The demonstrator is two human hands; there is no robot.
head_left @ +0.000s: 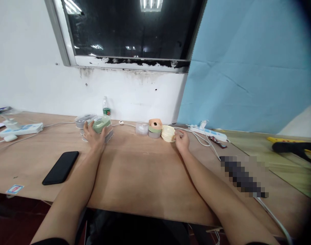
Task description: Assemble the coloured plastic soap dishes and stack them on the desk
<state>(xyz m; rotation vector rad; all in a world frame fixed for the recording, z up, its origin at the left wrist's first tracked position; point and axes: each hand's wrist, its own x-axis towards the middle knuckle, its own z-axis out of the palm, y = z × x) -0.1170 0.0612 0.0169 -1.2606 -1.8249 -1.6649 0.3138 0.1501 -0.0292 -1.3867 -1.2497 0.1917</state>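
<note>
On the far left of the brown wooden table (145, 170) lies a white power strip (21, 129) with a small white plug-in adapter (10, 137) just in front of it; nearer the front edge sit a small red-and-blue sticker (14, 189) and, to its right, a flat black smartphone (60, 167) lying face down or dark; the left hand (93, 136) reaches well forward, its fingers spread and wrapped over the near side of a pale green plastic box with a lid (102, 124), which stands near the table's back edge, touching a grey plastic box (84, 119) on its left; behind them a clear plastic bottle with a green label (106, 107) stands upright by the wall; further right come a small clear round tub (141, 128), a stack of orange, green and grey bowls (155, 128) and a stack of pale yellow round lids (168, 133); the right hand (182, 140) rests just beside that stack, fingers loosely curled toward it; whether it pinches a lid cannot be told; past it lies a second white power strip with white cables (208, 133).
</note>
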